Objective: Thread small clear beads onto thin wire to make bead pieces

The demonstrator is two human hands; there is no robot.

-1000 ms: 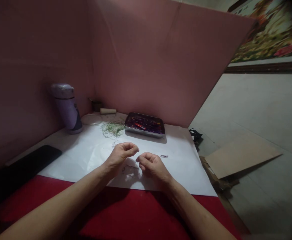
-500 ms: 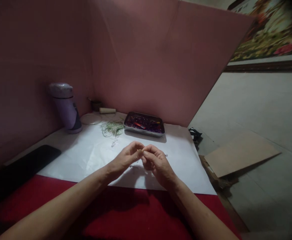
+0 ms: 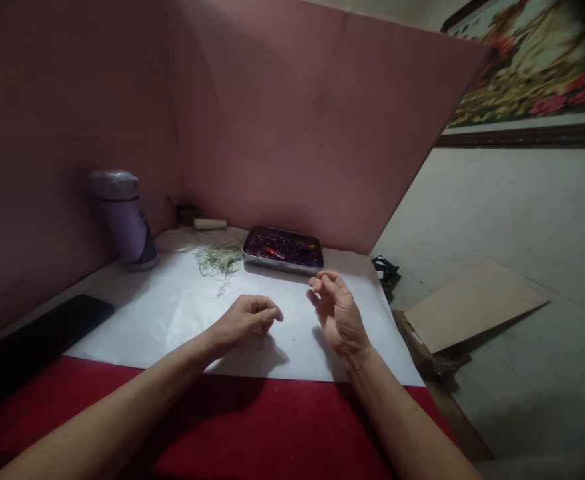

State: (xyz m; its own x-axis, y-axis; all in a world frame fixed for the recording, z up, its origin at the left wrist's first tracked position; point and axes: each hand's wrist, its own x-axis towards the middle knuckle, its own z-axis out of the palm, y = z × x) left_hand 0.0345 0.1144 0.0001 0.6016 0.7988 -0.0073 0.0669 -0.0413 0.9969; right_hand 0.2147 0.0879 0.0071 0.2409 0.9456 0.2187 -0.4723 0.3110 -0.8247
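My left hand hovers low over the white paper, thumb and fingers pinched together. Whatever the pinch holds is too small to make out. To its right, my right hand is raised with the palm turned inward and the fingertips drawn together; anything between them is too fine to see. Beyond the hands stands a metal tray of dark purple bits, with a red slim object lying on top. A tangle of pale green thread is left of the tray, and small clear pieces lie in front of it.
A purple bottle stands at the left by the pink wall panel. Behind the thread are a pale roll and a small dark pot. A black flat object lies left. Red cloth covers the near edge.
My hands were touching at the fingertips and are now apart. The right one has moved up and to the right, turning its palm inward. The view has shifted slightly.
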